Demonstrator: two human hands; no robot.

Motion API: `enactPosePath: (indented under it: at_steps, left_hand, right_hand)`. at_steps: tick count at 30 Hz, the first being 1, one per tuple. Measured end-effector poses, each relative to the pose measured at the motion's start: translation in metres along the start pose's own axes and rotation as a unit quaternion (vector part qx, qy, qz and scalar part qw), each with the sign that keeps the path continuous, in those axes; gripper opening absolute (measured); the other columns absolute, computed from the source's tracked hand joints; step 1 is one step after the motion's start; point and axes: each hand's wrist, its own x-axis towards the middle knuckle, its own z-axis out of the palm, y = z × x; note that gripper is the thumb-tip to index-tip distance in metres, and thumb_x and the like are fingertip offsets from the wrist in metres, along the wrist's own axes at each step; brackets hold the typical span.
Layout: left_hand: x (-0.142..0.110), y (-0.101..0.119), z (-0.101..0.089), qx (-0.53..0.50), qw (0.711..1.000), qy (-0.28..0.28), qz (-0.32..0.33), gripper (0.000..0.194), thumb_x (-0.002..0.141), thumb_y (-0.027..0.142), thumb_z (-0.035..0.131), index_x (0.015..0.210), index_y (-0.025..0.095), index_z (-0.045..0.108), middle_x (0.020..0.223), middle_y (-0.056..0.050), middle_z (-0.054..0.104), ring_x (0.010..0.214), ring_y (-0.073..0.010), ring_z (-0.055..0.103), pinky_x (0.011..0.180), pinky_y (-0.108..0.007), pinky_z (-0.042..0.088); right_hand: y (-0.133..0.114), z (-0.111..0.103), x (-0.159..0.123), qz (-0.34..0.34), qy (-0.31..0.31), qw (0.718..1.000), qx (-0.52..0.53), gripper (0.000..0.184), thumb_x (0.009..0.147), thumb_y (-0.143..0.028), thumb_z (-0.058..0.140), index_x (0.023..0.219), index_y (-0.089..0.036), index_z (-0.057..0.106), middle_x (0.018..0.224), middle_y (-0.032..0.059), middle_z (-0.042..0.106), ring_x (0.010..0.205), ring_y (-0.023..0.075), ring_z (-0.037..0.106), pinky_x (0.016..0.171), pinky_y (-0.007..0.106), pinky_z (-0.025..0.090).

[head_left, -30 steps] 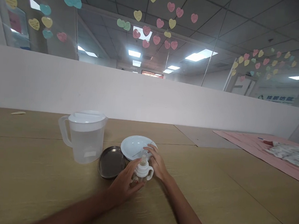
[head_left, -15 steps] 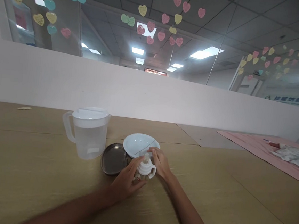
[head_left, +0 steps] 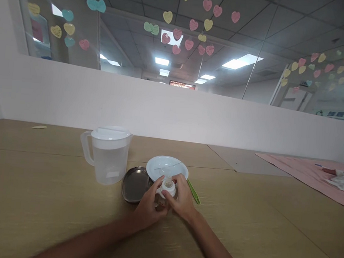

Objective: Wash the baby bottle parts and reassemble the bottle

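Note:
A small baby bottle (head_left: 166,188) with a white collar, side handles and a teat stands on the wooden table (head_left: 47,206). My left hand (head_left: 148,207) wraps round its lower body from the left. My right hand (head_left: 180,198) grips the white collar from the right, fingers curled on it. Just behind the bottle lies a white plate (head_left: 167,168) with a thin stick-like thing across it, and a dark metal dish (head_left: 133,189) sits to its left.
A translucent lidded pitcher (head_left: 108,155) holding water stands left of the dishes. A green utensil (head_left: 193,191) lies right of my right hand. A pink cloth (head_left: 306,173) with a patterned garment is at the far right. A white partition wall runs behind the table.
My right hand has closed tighter round the bottle's collar, and the handle that showed on the right is now covered. The green utensil has come into sight. The camera has shifted slightly.

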Motion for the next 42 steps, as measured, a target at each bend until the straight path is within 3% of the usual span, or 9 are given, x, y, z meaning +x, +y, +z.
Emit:
enactPosePath:
  at_steps: [8, 14, 21, 25, 30, 33, 36, 40, 42]
  left_hand:
    - [0.002, 0.001, -0.006, -0.023, 0.999, -0.036, -0.018, 0.083, 0.063, 0.014, 0.057, 0.135, 0.022, 0.016, 0.112, -0.007, 0.053, 0.063, -0.0086, 0.054, 0.058, -0.023, 0.047]
    - [-0.001, -0.003, -0.003, 0.003, 1.000, -0.017, -0.016, 0.080, 0.064, 0.018, 0.059, 0.134, 0.021, 0.020, 0.121, -0.011, 0.048, 0.079, -0.0148, 0.057, 0.062, -0.024, 0.049]
    - [0.000, -0.004, -0.002, 0.012, 1.000, -0.011, 0.005, 0.075, 0.067, 0.019, 0.058, 0.133, 0.019, 0.022, 0.122, -0.011, 0.048, 0.092, -0.0188, 0.056, 0.077, -0.031, 0.049]
    - [0.001, -0.006, -0.003, 0.032, 0.999, -0.001, 0.013, 0.076, 0.067, 0.022, 0.060, 0.134, 0.017, 0.023, 0.126, -0.012, 0.046, 0.109, -0.0241, 0.048, 0.087, -0.036, 0.045]
    - [0.001, -0.003, -0.004, 0.020, 1.000, -0.011, 0.006, 0.078, 0.066, 0.018, 0.060, 0.134, 0.018, 0.022, 0.125, -0.011, 0.047, 0.105, -0.0232, 0.052, 0.078, -0.033, 0.050]
    - [0.002, -0.001, -0.004, 0.011, 1.000, -0.023, -0.015, 0.074, 0.068, 0.021, 0.058, 0.133, 0.020, 0.024, 0.124, -0.010, 0.049, 0.094, -0.0195, 0.057, 0.066, -0.027, 0.052]
    - [0.003, 0.000, -0.006, 0.050, 0.999, -0.004, -0.013, 0.068, 0.069, 0.025, 0.061, 0.130, 0.019, 0.030, 0.122, -0.009, 0.051, 0.103, -0.0208, 0.053, 0.081, -0.033, 0.049]
    - [0.015, 0.007, -0.017, 0.108, 0.994, 0.028, 0.003, 0.074, 0.064, 0.034, 0.068, 0.128, 0.020, 0.032, 0.128, -0.010, 0.044, 0.113, -0.0247, 0.045, 0.092, -0.038, 0.040]
    - [0.028, 0.016, -0.024, 0.124, 0.991, 0.043, 0.024, 0.058, 0.070, 0.038, 0.062, 0.121, 0.020, 0.040, 0.125, -0.009, 0.047, 0.111, -0.0237, 0.046, 0.091, -0.037, 0.039]
  right_hand:
    - [0.003, -0.005, -0.001, 0.002, -0.045, 0.988, 0.147, 0.029, 0.086, -0.035, 0.039, 0.105, -0.019, 0.054, 0.100, 0.0070, 0.057, 0.095, 0.0207, 0.052, 0.084, 0.033, 0.041]
    - [0.023, -0.004, 0.000, 0.089, 0.054, 0.987, 0.120, 0.043, 0.086, -0.036, 0.036, 0.126, -0.021, 0.040, 0.110, 0.0074, 0.057, 0.104, 0.0213, 0.050, 0.091, 0.037, 0.038]
    - [0.019, -0.001, -0.002, -0.016, -0.005, 0.999, 0.046, 0.055, 0.083, -0.036, 0.044, 0.133, -0.019, 0.029, 0.117, 0.0105, 0.052, 0.109, 0.0228, 0.046, 0.093, 0.039, 0.036]
    - [0.023, -0.002, -0.003, 0.066, 0.069, 0.994, 0.052, 0.044, 0.088, -0.031, 0.031, 0.130, -0.017, 0.031, 0.110, 0.0100, 0.055, 0.102, 0.0205, 0.051, 0.088, 0.037, 0.040]
    - [0.010, -0.005, -0.001, -0.024, -0.022, 0.998, 0.048, 0.044, 0.080, -0.039, 0.049, 0.118, -0.018, 0.047, 0.107, 0.0098, 0.058, 0.099, 0.0229, 0.052, 0.087, 0.037, 0.040]
    - [0.000, -0.003, 0.002, 0.010, -0.001, 0.997, 0.081, 0.034, 0.078, -0.038, 0.053, 0.107, -0.019, 0.054, 0.103, 0.0085, 0.061, 0.096, 0.0226, 0.054, 0.085, 0.036, 0.042]
    - [-0.002, -0.003, 0.007, 0.102, 0.071, 0.974, 0.190, 0.033, 0.078, -0.037, 0.053, 0.106, -0.018, 0.054, 0.104, 0.0076, 0.060, 0.097, 0.0210, 0.055, 0.084, 0.034, 0.044]
    - [0.000, -0.006, 0.017, 0.191, 0.122, 0.902, 0.369, 0.036, 0.074, -0.039, 0.059, 0.103, -0.019, 0.054, 0.099, 0.0049, 0.061, 0.081, 0.0168, 0.059, 0.074, 0.031, 0.049]
    - [0.000, -0.009, 0.021, 0.213, 0.127, 0.864, 0.438, 0.036, 0.070, -0.039, 0.063, 0.101, -0.021, 0.054, 0.092, 0.0027, 0.061, 0.071, 0.0140, 0.059, 0.070, 0.030, 0.050]
